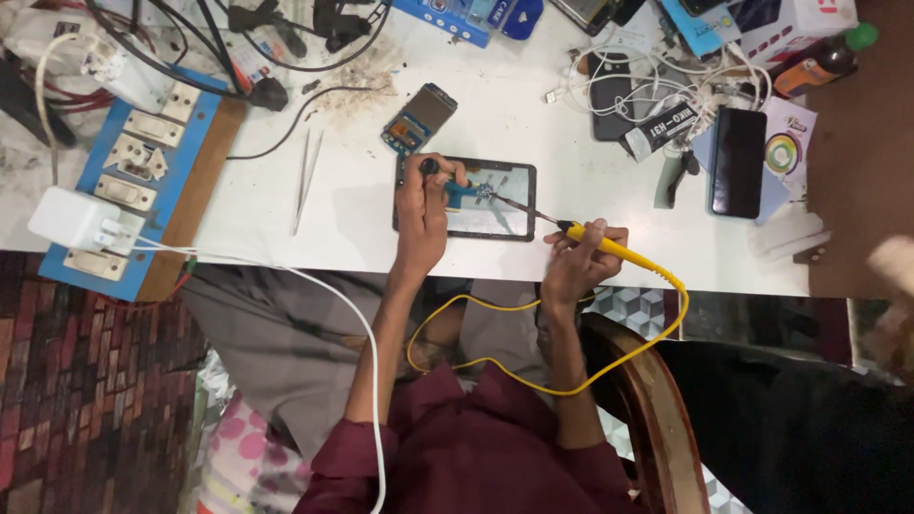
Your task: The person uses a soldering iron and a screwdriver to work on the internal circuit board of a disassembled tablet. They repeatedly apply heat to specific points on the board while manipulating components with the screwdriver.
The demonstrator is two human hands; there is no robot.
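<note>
My right hand (pixel 576 255) grips a yellow-handled soldering iron (pixel 609 247), its tip reaching left onto a small blue circuit board (pixel 468 192). My left hand (pixel 427 205) pinches that board down against a dark rectangular pad or tablet (pixel 509 221) on the white table (pixel 352 228). The iron's yellow cable (pixel 571 385) loops down over my lap.
Metal tweezers (pixel 305 181) lie left of the pad. An opened phone (pixel 420 119) sits behind it. A blue switch board (pixel 124 181) with a white charger (pixel 71 219) is at left. Phones, cables, boxes and a black phone (pixel 738 162) crowd the right.
</note>
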